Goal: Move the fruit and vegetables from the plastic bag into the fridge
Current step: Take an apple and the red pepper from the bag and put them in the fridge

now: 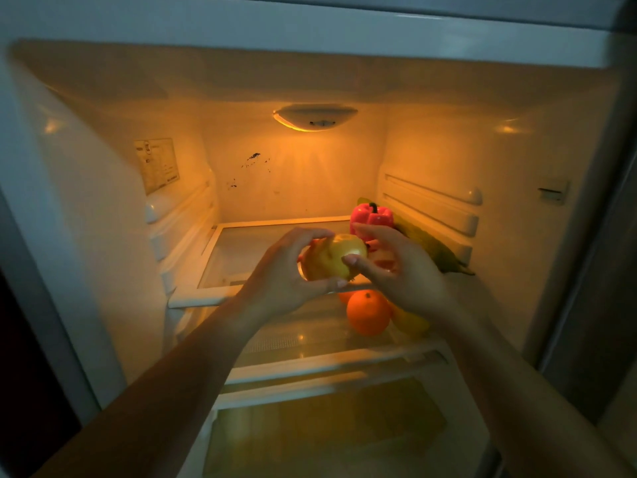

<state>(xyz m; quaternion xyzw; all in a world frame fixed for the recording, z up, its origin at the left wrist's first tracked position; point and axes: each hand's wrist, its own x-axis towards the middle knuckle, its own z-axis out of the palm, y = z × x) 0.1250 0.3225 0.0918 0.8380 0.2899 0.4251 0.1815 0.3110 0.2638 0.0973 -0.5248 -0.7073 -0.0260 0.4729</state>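
Head view looks into an open white fridge (86, 236), lit amber by an oval ceiling lamp (315, 117). Both bare arms reach in, and the hands meet in front of the upper glass shelf (248, 250).

The left hand (286, 277) grips a round yellow fruit (331, 257) from the left and below, fingers curled over its top and thumb under it. The right hand (400, 270) holds the same fruit from the right, thumb pressed on its front and fingers arched above. Something reddish-pink (384, 262) shows against the right palm; what it is cannot be told. The fruit is held in the air just in front of the upper shelf's front edge, not resting on it.

A glossy red bell pepper (372, 217) stands upright at the right of the upper shelf, just behind the right hand. A long dark green vegetable (434, 250) lies beside it along the right wall.

On the lower glass shelf (296, 336) sits a round orange (368, 312), a second orange fruit (344, 296) half hidden behind it. A yellow fruit (410, 322) touches its right side, partly covered by the right wrist. A paper label (157, 165) is stuck on the left wall.
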